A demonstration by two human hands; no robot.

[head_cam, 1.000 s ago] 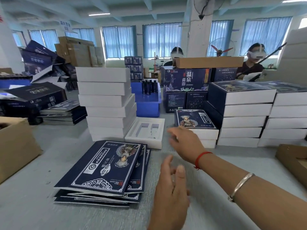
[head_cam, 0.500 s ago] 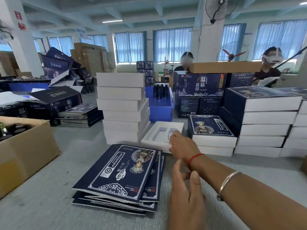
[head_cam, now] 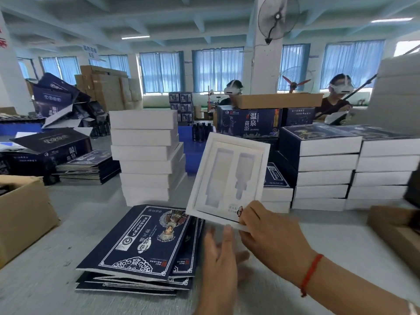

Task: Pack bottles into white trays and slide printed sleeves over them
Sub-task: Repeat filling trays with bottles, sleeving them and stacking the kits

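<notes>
- Holding the white moulded tray with two bottle-shaped recesses point(head_cam: 229, 178) by its near right corner, my right hand point(head_cam: 270, 237) pinches the rim, thumb on the printed label side and fingers behind; the tray is tilted up on edge in the air, above the near middle of the grey worktop point(head_cam: 95, 214).
- My left hand point(head_cam: 220, 260) hangs just below the tray's near edge with straight, spread fingers, holding nothing; I cannot tell whether a fingertip touches the rim.
- Both recesses look empty, so I judge the tray very light, probably a thin, stiff shell that could flex or crack if squeezed hard at one corner.
- A single-corner pinch lets it swing; I would steady it with the left hand under the near edge, then set it flat before loading.
- Taking it by the raised rim seems safest, not by the thin recess walls.
- The stack of navy printed flat sleeves point(head_cam: 141, 244) lies at the near left of the worktop, just beside my left hand.
- Dark bottles point(head_cam: 201, 131) stand in a blue plastic bin point(head_cam: 193, 155) toward the far edge, behind the stack of white closed trays point(head_cam: 147, 155).
</notes>
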